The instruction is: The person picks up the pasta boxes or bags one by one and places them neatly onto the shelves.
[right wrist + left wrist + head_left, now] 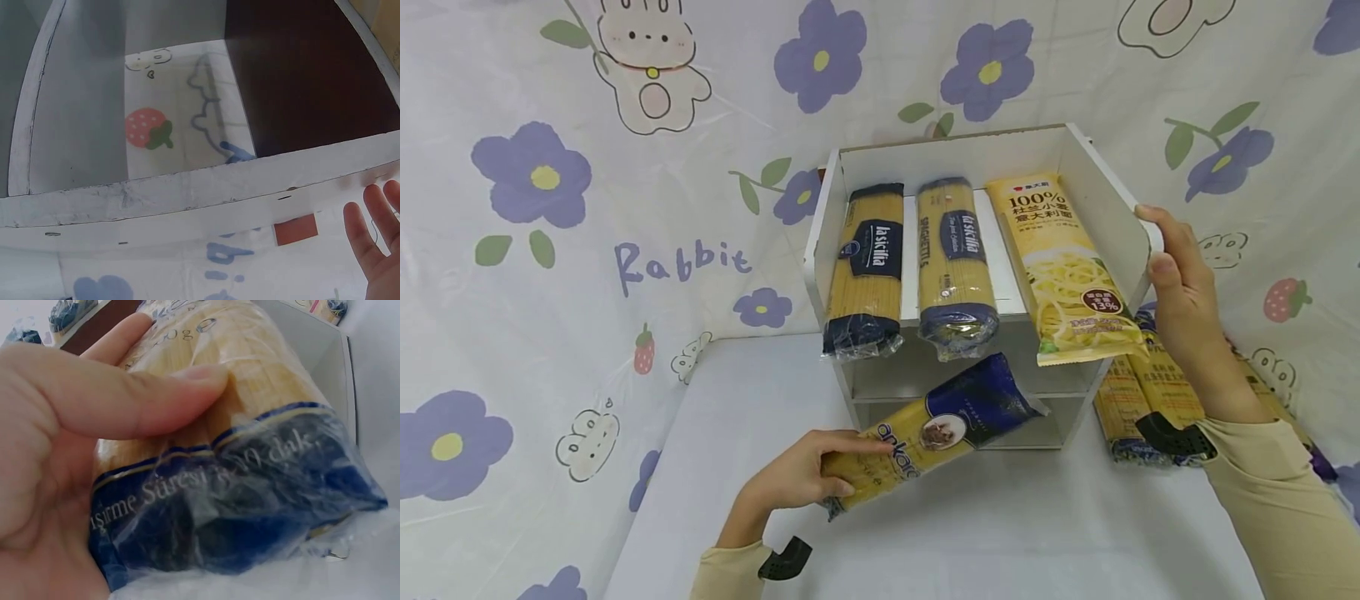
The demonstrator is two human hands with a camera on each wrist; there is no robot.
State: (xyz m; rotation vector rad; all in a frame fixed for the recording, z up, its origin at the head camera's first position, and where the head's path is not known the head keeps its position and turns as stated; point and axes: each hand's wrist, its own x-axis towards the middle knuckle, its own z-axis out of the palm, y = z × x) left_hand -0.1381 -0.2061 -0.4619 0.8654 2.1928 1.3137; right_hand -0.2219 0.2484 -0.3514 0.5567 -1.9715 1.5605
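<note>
My left hand (801,475) grips one end of a yellow and blue pack of spaghetti (992,400), tilted in front of the lower shelves. The left wrist view shows the thumb pressed on the clear wrapper near its blue end. My right hand (1187,292) holds the front edge of the right side wall of a white shelf unit (1108,179), thumb and fingers on either side. On the top shelf lie a dark-labelled spaghetti pack (872,258), a blue-labelled spaghetti pack (955,250) and a yellow noodle pack (1060,267), their near ends jutting past the edge.
Several yellow pasta packs (1123,408) lie to the right of the unit, partly behind my right arm. A white cloth (760,400) covers the table. Behind stands a printed curtain (700,192) with flowers and rabbits.
</note>
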